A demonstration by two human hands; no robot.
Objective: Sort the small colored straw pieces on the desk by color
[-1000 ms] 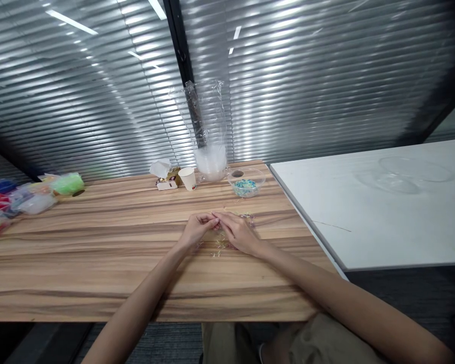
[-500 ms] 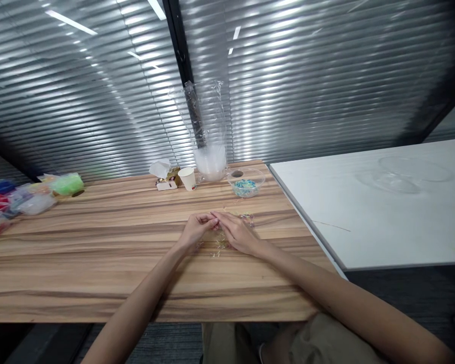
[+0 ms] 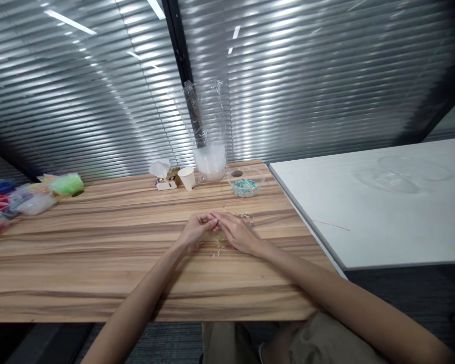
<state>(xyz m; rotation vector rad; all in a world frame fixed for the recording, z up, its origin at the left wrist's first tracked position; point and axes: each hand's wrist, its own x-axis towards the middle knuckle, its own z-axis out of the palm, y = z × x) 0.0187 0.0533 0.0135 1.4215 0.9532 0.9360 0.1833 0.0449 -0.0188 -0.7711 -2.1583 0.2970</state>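
Note:
My left hand (image 3: 197, 228) is closed in a pinch, thumb and forefinger together. Against its fingertips rest those of my right hand (image 3: 239, 233), whose fingers are pressed together and point left. Whatever lies between the fingertips is hidden or too small to name. Small shiny yellowish and clear pieces (image 3: 221, 243) are scattered on the wooden table (image 3: 98, 263), under and in front of my hands. More small coloured pieces (image 3: 247, 219) show just behind my right hand.
Behind my hands stands a clear bowl (image 3: 263, 179) of small blue, green and yellow pieces. Left of it are a bag of clear plastic bowls (image 3: 211, 162), a paper cup (image 3: 187, 178) and a tissue box (image 3: 168, 182). Coloured bags (image 3: 34, 194) lie far left; a white table (image 3: 394, 222) adjoins right.

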